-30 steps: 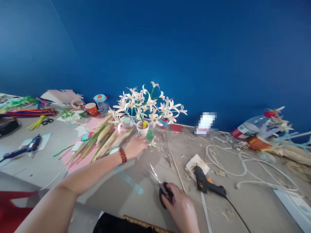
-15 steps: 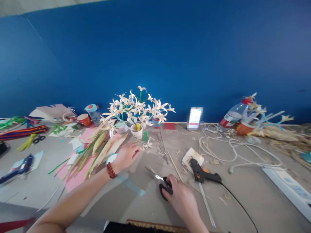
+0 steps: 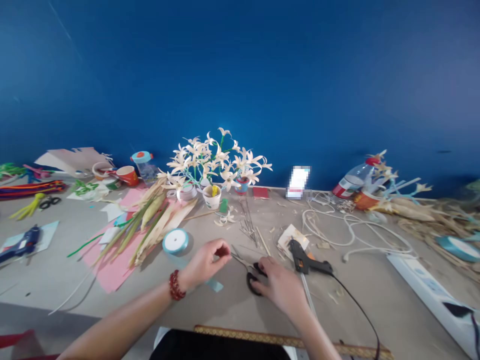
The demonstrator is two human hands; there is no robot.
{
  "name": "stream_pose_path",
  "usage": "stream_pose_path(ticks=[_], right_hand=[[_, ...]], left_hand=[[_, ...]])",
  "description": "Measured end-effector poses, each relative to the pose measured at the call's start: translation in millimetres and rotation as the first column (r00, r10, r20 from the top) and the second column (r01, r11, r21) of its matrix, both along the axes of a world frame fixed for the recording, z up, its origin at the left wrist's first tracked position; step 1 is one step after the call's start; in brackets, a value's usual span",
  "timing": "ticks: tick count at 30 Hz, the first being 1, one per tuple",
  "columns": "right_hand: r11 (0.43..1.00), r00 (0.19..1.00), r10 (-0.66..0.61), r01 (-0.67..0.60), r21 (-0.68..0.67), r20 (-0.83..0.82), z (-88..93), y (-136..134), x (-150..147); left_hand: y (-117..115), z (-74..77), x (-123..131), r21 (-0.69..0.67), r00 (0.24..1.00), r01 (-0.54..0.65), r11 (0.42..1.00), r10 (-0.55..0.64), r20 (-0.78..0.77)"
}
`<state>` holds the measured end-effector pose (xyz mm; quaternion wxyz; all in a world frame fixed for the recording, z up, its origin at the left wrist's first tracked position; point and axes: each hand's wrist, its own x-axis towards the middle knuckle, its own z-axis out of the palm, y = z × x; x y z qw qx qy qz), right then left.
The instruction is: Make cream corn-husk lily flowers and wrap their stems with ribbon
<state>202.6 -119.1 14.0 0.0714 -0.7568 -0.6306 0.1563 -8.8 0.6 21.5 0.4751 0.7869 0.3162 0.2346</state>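
Observation:
My right hand (image 3: 283, 285) holds black-handled scissors (image 3: 250, 274) low over the table, thumb and fingers at the handle loops. Their blades point up and left, slightly apart. Close to the blade tips, my left hand (image 3: 210, 260) has its thumb and fingertips pinched together; whatever is between them is too small to make out. Left of that hand lies a roll of light blue ribbon (image 3: 175, 241), and its loose end (image 3: 214, 285) runs out beneath my left wrist. Thin sticks (image 3: 248, 231) lie beyond the scissors.
Pale flowers (image 3: 219, 160) stand in cups at the back. Corn husks (image 3: 157, 220) lie on pink paper (image 3: 108, 277). A black glue gun (image 3: 307, 260), a white cable (image 3: 352, 230) and a power strip (image 3: 423, 285) are at right. A blue glue gun (image 3: 24, 242) sits far left.
My left hand has come back from near the cups to the scissors' tips, uncovering the ribbon roll. The scissors stay in my right hand. The view has shifted slightly.

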Motion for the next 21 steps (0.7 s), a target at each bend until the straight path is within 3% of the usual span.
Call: stream_pose_path(ticks=[2,4,7,9,11,13,18,21], right_hand=[[1.000,0.998,0.007,-0.006,0.020,-0.056,2.4,0.5,2.2],[0.996,0.994,-0.006,0.017,0.091,-0.113,5.5,-0.6,0.5],[0.963,0.952,0.049,0.035,0.268,-0.302,12.7,-3.8,-12.3],[0.937,0.878,0.136,0.036,0.348,-0.458,19.0,-5.4,-25.8],[0.925,0.824,0.192,0.029,0.379,-0.533,25.0,-5.6,-39.5],[0.916,0.829,0.219,0.008,0.402,-0.515,29.2,-4.6,-50.3],[0.858,0.923,0.234,-0.048,0.512,-0.305,27.7,-1.3,-59.3],[0.846,0.924,0.278,-0.106,0.522,-0.264,21.4,-1.8,-57.5]], left_hand=[[-3.3,2.1,3.3,-0.312,0.984,0.048,0.949,0.009,0.178],[-6.6,3.5,5.7,-0.581,0.928,0.169,0.796,0.070,0.366],[-12.8,4.9,7.4,-0.740,0.831,0.365,0.564,0.161,0.533],[-17.6,4.7,7.3,-0.759,0.802,0.420,0.498,0.187,0.567],[-22.2,3.3,6.7,-0.763,0.800,0.418,0.493,0.198,0.567],[-25.7,1.2,5.6,-0.761,0.813,0.375,0.529,0.205,0.544],[-31.0,-1.6,-0.6,-0.698,0.868,0.217,0.683,0.192,0.457],[-34.3,-4.3,-5.0,-0.626,0.898,0.160,0.763,0.150,0.413]])
